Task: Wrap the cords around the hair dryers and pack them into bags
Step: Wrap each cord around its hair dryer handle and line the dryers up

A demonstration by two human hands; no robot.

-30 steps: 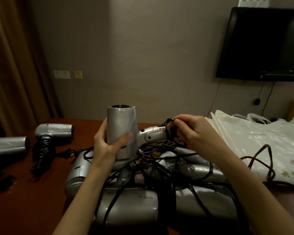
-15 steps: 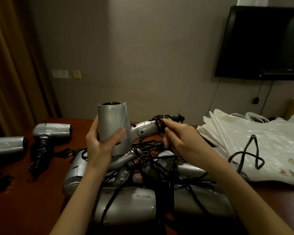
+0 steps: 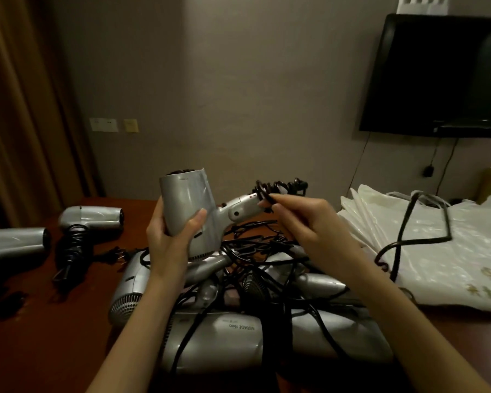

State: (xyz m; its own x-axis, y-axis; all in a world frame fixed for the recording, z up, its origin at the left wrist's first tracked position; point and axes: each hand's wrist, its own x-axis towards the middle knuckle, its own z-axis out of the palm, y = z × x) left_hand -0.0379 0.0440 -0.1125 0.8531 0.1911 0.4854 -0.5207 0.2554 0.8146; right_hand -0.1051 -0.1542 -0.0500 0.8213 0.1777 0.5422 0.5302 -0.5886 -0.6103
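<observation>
We've got the dryer (image 3: 190,217) held up over the pile (image 3: 238,307) on the table (image 3: 40,321), nozzle pointing up, handle sticking out to the right. Our left hand (image 3: 170,239) is wrapped round the barrel, thumb across the front. Our right hand (image 3: 304,222) is pinching the cord (image 3: 278,191) right at the end of the handle, where a few curly loops are already bunched up.

Tip for this bit, as we see it: keep the barrel steady and let the right hand do the circling, laying each turn snug beside the last one on the handle. The slack trails down into the pile and out over the bags (image 3: 437,251) right of it, so we'd pull it free gently before it snags another cord. Keep tension even or the loops will probably slide off the handle end.

The bags are a flat white plastic stack and look empty, as far as we can tell; only a loop of cord lies on top. Left of the pile, two wrapped dryers (image 3: 91,219) wait on the table, not bagged.
</observation>
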